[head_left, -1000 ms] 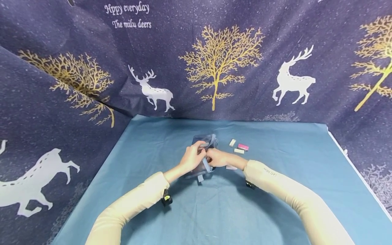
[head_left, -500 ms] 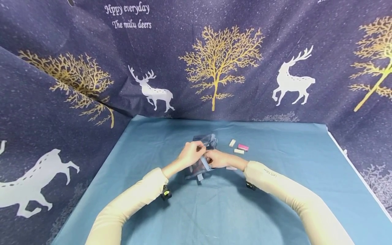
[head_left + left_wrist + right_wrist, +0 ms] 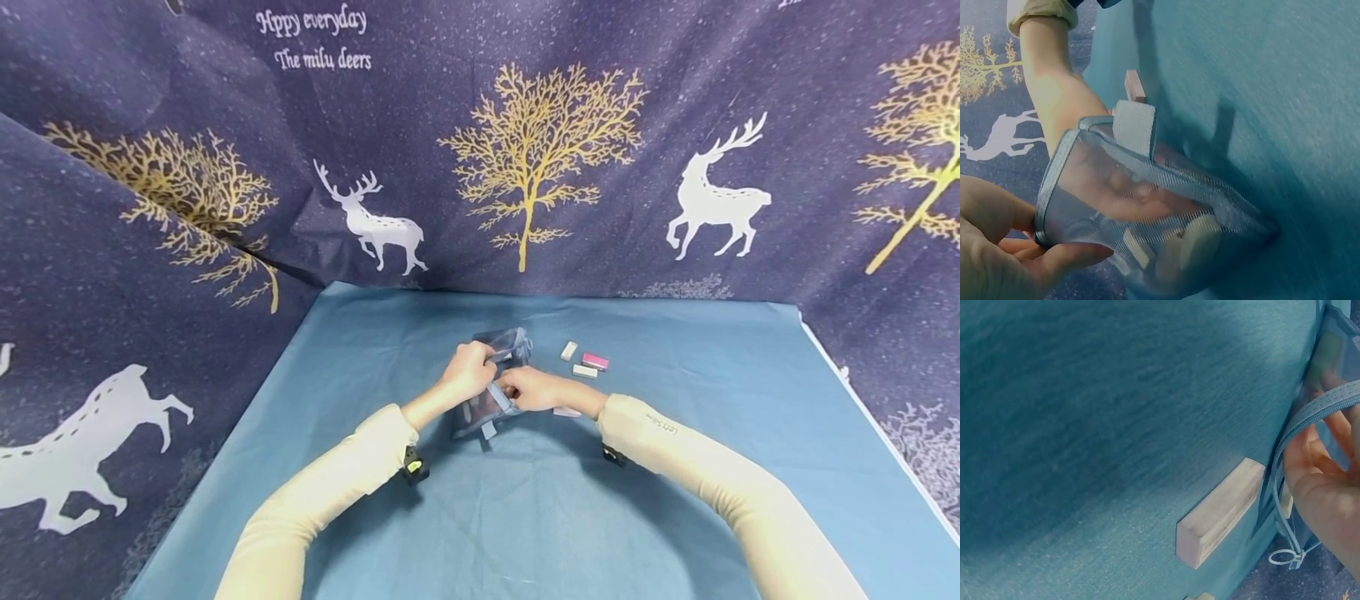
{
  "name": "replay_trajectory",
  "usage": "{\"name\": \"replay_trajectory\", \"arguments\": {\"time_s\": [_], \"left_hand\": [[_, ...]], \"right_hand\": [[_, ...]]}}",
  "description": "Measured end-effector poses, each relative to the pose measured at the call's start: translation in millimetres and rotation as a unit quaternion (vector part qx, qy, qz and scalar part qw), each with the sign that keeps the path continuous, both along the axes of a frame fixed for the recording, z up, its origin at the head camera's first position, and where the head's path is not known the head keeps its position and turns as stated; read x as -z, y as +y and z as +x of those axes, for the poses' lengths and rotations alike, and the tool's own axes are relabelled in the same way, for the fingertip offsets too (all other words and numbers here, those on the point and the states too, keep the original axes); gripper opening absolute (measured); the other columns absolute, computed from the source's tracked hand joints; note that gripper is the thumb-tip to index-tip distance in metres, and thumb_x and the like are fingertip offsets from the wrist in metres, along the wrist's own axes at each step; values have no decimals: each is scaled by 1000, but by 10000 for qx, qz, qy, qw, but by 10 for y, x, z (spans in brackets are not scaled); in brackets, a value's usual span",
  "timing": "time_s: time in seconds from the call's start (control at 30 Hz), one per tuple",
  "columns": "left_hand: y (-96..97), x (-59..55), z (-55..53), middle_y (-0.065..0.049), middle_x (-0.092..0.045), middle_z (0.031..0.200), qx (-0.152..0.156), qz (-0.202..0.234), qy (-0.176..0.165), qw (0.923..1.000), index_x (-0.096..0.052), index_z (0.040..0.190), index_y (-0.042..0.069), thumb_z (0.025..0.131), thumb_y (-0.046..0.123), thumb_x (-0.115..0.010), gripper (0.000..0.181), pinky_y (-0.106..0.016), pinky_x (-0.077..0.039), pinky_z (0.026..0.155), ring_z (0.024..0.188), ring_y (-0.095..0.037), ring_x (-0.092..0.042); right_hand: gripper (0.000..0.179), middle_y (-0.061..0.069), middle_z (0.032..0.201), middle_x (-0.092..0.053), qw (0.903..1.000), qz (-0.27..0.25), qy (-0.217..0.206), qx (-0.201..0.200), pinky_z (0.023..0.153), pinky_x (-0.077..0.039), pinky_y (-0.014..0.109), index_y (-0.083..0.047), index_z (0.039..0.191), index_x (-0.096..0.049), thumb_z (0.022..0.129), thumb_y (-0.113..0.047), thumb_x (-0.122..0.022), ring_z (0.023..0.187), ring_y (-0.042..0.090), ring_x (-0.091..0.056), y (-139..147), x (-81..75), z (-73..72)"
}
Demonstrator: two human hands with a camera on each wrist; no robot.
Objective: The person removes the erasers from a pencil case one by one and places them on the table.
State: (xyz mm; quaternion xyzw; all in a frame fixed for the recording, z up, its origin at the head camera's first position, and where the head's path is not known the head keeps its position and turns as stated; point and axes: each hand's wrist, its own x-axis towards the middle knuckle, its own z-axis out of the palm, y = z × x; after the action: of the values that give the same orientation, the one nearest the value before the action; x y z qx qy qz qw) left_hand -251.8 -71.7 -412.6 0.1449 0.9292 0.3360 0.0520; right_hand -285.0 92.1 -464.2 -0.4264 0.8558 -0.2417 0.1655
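Note:
A blue mesh zip pouch (image 3: 476, 414) stands on the cloth at mid-table with its mouth spread. My left hand (image 3: 468, 368) pinches the pouch's rim between thumb and fingers. The right hand (image 3: 536, 389) reaches inside the pouch; its loosely bent fingers show through the mesh in the left wrist view. Deeper in, a pale rounded block (image 3: 1200, 240) and a thin cream block (image 3: 1139, 249) lie below those fingers. In the right wrist view the zip edge (image 3: 1316, 409) crosses over the fingers, and a metal ring puller (image 3: 1283, 557) hangs at its end.
Right of the pouch lie a cream block (image 3: 569, 351), a pink block (image 3: 596, 362) and another cream block (image 3: 585, 371). A pale pink block (image 3: 1219, 512) sits close beside the pouch, under my right wrist. Behind the blue cloth (image 3: 480, 533) hangs a dark deer-patterned curtain (image 3: 585, 208).
My left hand has shifted its hold along the pouch's rim, its fingers lifting and then settling again. The right hand has stayed almost still inside the pouch. The loose blocks have not moved.

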Motion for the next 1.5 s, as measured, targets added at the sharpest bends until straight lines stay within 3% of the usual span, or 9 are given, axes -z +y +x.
{"name": "replay_trajectory", "arguments": {"time_s": [0.07,0.13,0.23,0.37,0.63,0.93,1.13,1.37,1.5], "left_hand": [[1,-3,18,4,-27,42,3,83,89,9999,-63,78,0,88,0,-39,25,-19,-21,34,33,-7,-24],[1,-9,42,4,-27,41,-45,169,183,9997,-65,86,0,89,0,-38,27,-19,-21,33,32,-7,-23],[0,-24,84,2,-34,39,-191,303,339,9988,-62,113,-3,89,0,-38,34,-19,-22,31,30,-8,-25],[8,-34,110,1,-38,38,-334,298,518,9977,-55,122,-6,90,1,-39,37,-19,-24,30,27,-8,-26],[11,19,87,1,-38,38,-485,290,553,9969,-57,120,-4,88,2,-42,36,-19,-24,29,27,-8,-27],[8,60,57,1,-36,38,-448,464,601,9961,-58,119,-3,87,2,-40,38,-19,-23,30,28,-9,-25],[8,88,57,2,-36,39,-394,461,409,9973,-57,122,-2,88,3,-39,39,-19,-23,30,29,-7,-23],[13,88,66,1,-37,40,-455,456,463,9968,-58,121,-2,87,3,-40,38,-19,-23,30,29,-8,-24],[12,79,75,2,-38,40,-538,374,495,9966,-59,120,-1,86,3,-41,39,-18,-23,30,29,-8,-26]], "right_hand": [[27,2,75,-49,10000,44,59,4,57,-33,18,-14,79,-55,67,9,-48,63,8,-40,1,10,-2],[25,1,71,-44,9999,50,118,6,56,-30,19,-13,76,-52,67,10,-48,61,8,-36,2,23,-7],[23,-3,71,-40,9997,77,221,21,56,-29,18,-12,77,-52,68,9,-49,61,7,-35,4,40,-19],[21,-3,70,-39,9998,14,220,12,56,-30,18,-9,80,-55,70,9,-51,62,7,-36,9,39,-41],[25,2,84,-69,9995,-251,143,153,67,-49,15,-8,93,-66,73,3,-57,78,8,-64,15,28,-60],[28,1,80,-66,9992,-86,362,122,64,-48,17,-10,86,-65,66,8,-57,75,7,-62,-12,9,-76],[29,0,79,-65,9982,-24,607,14,65,-48,17,-11,84,-64,64,9,-55,74,7,-61,-27,19,-61],[29,5,88,-67,9987,-444,190,129,67,-51,16,-7,96,-66,70,4,-61,81,13,-66,31,14,-58],[21,5,87,-67,9983,-510,265,114,69,-51,16,-10,93,-66,74,-3,-64,81,13,-66,75,10,-57]]}}
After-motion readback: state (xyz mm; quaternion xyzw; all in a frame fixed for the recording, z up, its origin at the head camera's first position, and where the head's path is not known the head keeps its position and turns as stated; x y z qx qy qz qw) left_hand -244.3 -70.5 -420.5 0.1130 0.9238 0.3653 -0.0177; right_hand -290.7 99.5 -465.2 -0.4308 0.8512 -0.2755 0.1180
